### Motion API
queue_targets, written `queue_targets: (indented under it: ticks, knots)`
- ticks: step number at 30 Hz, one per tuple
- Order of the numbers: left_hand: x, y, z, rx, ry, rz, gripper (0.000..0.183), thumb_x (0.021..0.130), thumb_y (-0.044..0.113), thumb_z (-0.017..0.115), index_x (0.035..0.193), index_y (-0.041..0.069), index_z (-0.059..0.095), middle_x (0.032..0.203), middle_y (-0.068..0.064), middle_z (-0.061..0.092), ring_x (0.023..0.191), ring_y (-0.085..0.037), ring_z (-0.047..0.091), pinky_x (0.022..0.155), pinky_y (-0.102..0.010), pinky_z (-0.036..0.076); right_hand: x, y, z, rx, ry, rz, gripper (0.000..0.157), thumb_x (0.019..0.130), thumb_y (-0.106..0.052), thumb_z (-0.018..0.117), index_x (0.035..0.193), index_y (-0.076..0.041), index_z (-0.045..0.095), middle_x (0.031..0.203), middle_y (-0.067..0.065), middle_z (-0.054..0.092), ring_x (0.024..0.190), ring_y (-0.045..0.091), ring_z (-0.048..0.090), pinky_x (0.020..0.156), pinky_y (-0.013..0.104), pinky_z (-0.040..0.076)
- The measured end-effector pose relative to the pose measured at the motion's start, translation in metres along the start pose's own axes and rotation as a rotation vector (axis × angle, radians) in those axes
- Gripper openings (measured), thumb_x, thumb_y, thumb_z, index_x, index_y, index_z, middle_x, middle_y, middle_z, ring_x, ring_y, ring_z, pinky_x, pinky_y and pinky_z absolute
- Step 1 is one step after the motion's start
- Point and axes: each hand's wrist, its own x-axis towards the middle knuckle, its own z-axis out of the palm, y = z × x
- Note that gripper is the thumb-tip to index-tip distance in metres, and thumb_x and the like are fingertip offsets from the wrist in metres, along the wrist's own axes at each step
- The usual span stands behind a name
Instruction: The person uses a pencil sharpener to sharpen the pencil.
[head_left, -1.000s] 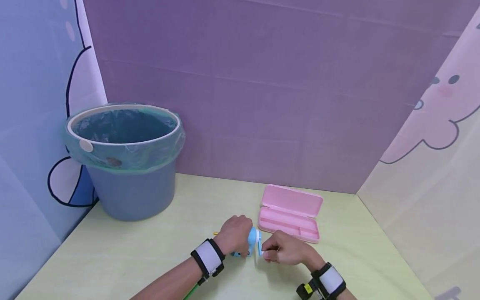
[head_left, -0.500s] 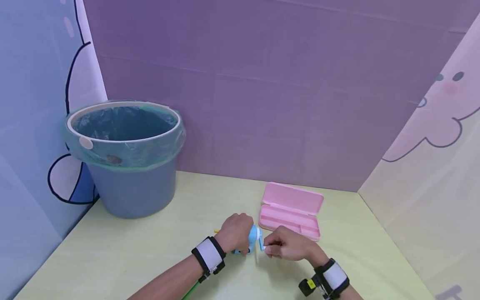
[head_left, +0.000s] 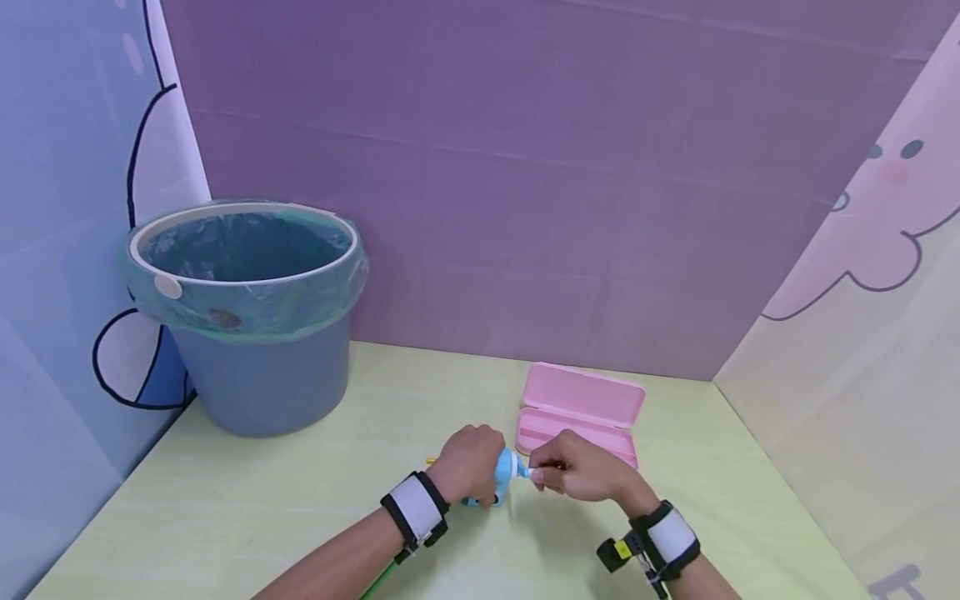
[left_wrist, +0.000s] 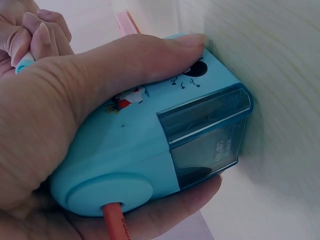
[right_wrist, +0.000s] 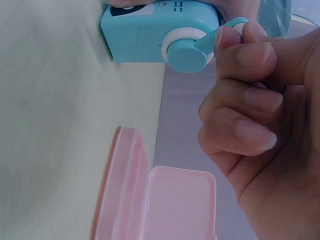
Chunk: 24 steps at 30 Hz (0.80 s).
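Observation:
A light blue crank pencil sharpener (left_wrist: pixel 135 135) with a clear dark shavings drawer stands on the table. My left hand (head_left: pixel 471 467) grips its body, thumb on one side and fingers round the other. An orange-red pencil (left_wrist: pixel 116 222) sticks out of the round hole at the sharpener's left end; in the head view only a short yellow-orange end shows. My right hand (head_left: pixel 581 468) pinches the white knob of the crank handle (right_wrist: pixel 217 37) between thumb and index finger, the other fingers curled. The pencil's tip is hidden inside the sharpener.
Behind my right hand lies a pink pencil case (head_left: pixel 581 400) with its lid up and compartments showing. A blue-grey bin (head_left: pixel 262 375) lined with a green plastic bag stands at the back left. Purple cloth (head_left: pixel 487 208) walls off the table's rear.
The crank handle has swung from hanging down to pointing toward the right and away, and my right hand has risen with it. My left hand stays on the sharpener.

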Motion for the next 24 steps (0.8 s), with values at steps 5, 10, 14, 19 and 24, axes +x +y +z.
queue_targets:
  ticks: [5,10,14,19,24]
  knots:
    - [-0.0007,-0.0005,-0.0025,-0.005,-0.002,0.015,0.051,0.053,0.025,0.097,0.089,0.01,0.064,0.073,0.002,0.055,0.065,-0.015,0.05,0.062,-0.027,0.047,0.0009,-0.0003,-0.0023,-0.048,0.047,-0.009,0.022,0.094,-0.008,0.06,0.074,-0.017,0.064,0.059,-0.013,0.041,0.052,0.001,0.036,0.051,0.017,0.03]
    - [-0.0027,-0.0001,0.0009,0.003,-0.004,0.02,0.052,0.052,0.026,0.097,0.089,0.011,0.064,0.074,0.003,0.057,0.066,-0.014,0.05,0.064,-0.027,0.048,0.0001,-0.001,-0.0017,-0.055,0.063,-0.013,0.026,0.093,-0.007,0.061,0.073,-0.022,0.064,0.059,-0.013,0.04,0.052,0.001,0.035,0.051,0.017,0.029]
    - [-0.0034,0.0003,0.0041,0.003,-0.015,0.029,0.052,0.052,0.027,0.097,0.089,0.011,0.064,0.074,0.004,0.057,0.066,-0.013,0.05,0.065,-0.027,0.048,-0.0024,-0.0015,-0.0004,-0.07,0.057,-0.002,0.023,0.093,-0.005,0.061,0.074,-0.018,0.066,0.058,-0.014,0.039,0.051,0.0,0.035,0.05,0.017,0.029]
    - [-0.0017,-0.0015,0.0043,0.013,-0.009,0.023,0.052,0.051,0.026,0.097,0.088,0.012,0.064,0.074,0.004,0.057,0.066,-0.012,0.05,0.065,-0.027,0.049,0.0005,0.0008,0.0014,-0.109,0.109,-0.026,0.022,0.091,-0.002,0.06,0.073,-0.014,0.064,0.058,-0.014,0.037,0.052,-0.001,0.035,0.05,0.017,0.028]
    - [-0.0001,-0.0053,0.0019,0.007,0.002,0.035,0.051,0.05,0.024,0.097,0.087,0.013,0.064,0.074,0.005,0.058,0.066,-0.011,0.051,0.064,-0.027,0.049,0.0058,0.0018,0.001,-0.113,0.15,-0.027,0.026,0.089,0.001,0.06,0.071,-0.018,0.062,0.058,-0.014,0.036,0.051,-0.001,0.034,0.05,0.016,0.028]
